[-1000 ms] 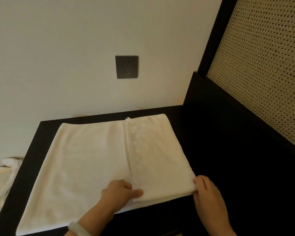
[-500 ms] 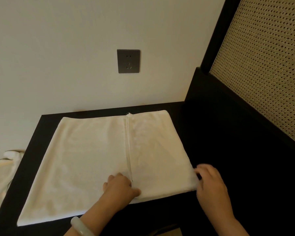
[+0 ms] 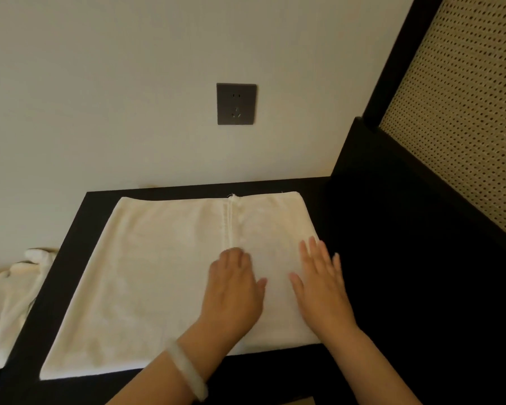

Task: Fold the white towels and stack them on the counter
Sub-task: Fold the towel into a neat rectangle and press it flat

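A white towel (image 3: 146,276) lies flat on the black counter (image 3: 67,247), its right part folded over so a hemmed edge runs up the middle. My left hand (image 3: 234,290) rests flat on the folded part beside that hem, a pale bangle on the wrist. My right hand (image 3: 322,285) lies flat with spread fingers on the folded layer near its right edge. Neither hand grips the cloth.
More white cloth (image 3: 9,305) hangs in a heap off the counter's left end. A dark wall socket (image 3: 236,104) is above the counter. A black-framed woven cane panel (image 3: 456,112) rises on the right, with a dark surface (image 3: 421,273) below it.
Both hands left the towel's near edge and slid forward onto the folded layer, fingers now flat. The view tilted down and closer.
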`<state>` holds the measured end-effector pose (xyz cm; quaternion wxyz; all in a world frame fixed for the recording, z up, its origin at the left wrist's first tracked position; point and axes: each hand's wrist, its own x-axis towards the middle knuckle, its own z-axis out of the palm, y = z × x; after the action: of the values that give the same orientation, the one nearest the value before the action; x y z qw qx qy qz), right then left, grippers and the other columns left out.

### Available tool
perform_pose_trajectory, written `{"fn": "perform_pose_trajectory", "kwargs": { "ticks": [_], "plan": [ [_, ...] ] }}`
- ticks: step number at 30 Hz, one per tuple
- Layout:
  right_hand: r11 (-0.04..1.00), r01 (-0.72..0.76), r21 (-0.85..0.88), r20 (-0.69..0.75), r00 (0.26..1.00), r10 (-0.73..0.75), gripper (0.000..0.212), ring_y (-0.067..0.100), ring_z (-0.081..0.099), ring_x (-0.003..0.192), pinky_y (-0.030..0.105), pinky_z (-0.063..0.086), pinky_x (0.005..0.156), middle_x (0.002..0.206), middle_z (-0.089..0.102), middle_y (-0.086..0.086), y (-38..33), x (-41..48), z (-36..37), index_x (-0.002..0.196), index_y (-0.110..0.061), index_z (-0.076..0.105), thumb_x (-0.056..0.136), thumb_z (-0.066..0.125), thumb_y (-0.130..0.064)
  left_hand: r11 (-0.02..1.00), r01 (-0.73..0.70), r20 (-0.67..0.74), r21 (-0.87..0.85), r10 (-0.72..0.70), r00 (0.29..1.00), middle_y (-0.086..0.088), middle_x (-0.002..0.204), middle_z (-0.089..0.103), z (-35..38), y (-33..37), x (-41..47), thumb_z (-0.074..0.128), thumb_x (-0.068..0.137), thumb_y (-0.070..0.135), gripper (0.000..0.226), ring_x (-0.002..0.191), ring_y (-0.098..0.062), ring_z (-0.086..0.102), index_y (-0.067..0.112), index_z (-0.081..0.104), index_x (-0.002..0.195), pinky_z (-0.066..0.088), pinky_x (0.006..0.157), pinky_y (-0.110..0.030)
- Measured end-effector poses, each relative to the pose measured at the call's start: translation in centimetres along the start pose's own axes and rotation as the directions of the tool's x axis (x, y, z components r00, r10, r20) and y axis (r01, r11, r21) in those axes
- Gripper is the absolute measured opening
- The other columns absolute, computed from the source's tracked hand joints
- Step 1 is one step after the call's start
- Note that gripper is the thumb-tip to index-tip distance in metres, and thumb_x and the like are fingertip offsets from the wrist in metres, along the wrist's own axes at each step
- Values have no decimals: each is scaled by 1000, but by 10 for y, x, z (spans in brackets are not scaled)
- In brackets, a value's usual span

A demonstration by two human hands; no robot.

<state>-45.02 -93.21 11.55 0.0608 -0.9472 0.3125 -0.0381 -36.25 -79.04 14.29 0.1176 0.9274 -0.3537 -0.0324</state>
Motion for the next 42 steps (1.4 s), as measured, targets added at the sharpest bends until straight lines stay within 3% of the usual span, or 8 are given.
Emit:
{"fn": "perform_pose_trajectory", "kwargs": {
  "ticks": [4,10,16,21,26,33,38,42],
  "plan": [
    [992,119,50,125,984,-124,67,11,-16,150,35,-15,121,165,-10,-2,-2,10,39,157,-24,-5,99,6,-54,984,-174,123,28,169,978,0,163,-19,51,-9,26,-19,84,61,82,148,-20,-23,25,-8,157,-13,119,-43],
    [967,-254,-4,126,959,252,75,18,-6,152,38,-4,124,166,-4,5,56,4,31,156,-11,-9,101,12,-56,987,-160,6,-17,160,987,-3,165,6,89,-35,22,11,101,54,67,152,-24,4,20,15,158,4,117,-45],
    [956,291,40,173,940,-294,87,6,-18,148,31,-14,120,162,-17,-9,22,71,31,156,-21,-11,86,-7,-73,990,-138,-47,7,138,989,-11,163,16,91,-35,20,28,100,45,67,151,-24,13,8,23,155,11,116,-43],
    [994,-92,-62,149,984,100,70,22,3,152,42,1,124,166,6,9,65,150,18,158,-11,6,103,15,-53,990,-142,-88,26,143,986,-13,162,19,92,-34,19,32,99,42,66,150,-27,17,5,26,154,13,116,-43],
    [958,285,-30,175,945,-276,62,18,-7,152,44,-6,122,166,-3,-1,25,185,24,158,-26,5,104,19,-51,991,-133,-92,31,135,987,-12,163,17,91,-33,18,33,99,41,67,151,-26,14,6,24,154,13,116,-42],
    [991,107,-83,182,979,-91,64,27,-3,152,59,0,120,166,5,7,-10,226,32,158,-23,10,103,23,-53,990,-129,-84,54,133,987,-11,163,14,90,-32,17,30,99,42,67,152,-23,8,7,21,155,9,117,-41],
    [919,393,47,133,909,-395,59,17,-10,152,48,-11,121,166,-5,-1,-70,153,48,158,-28,2,105,19,-46,992,-117,-76,38,120,990,-11,163,17,90,-33,19,32,99,41,67,151,-22,12,5,22,155,11,117,-40],
    [963,260,66,226,936,-268,60,15,-12,152,46,-10,122,166,-8,-2,-77,162,58,158,-25,-3,105,14,-46,998,-51,-37,31,52,998,-12,159,29,88,-43,11,24,103,45,63,148,-23,24,4,33,151,16,115,-40]
  ]
}}
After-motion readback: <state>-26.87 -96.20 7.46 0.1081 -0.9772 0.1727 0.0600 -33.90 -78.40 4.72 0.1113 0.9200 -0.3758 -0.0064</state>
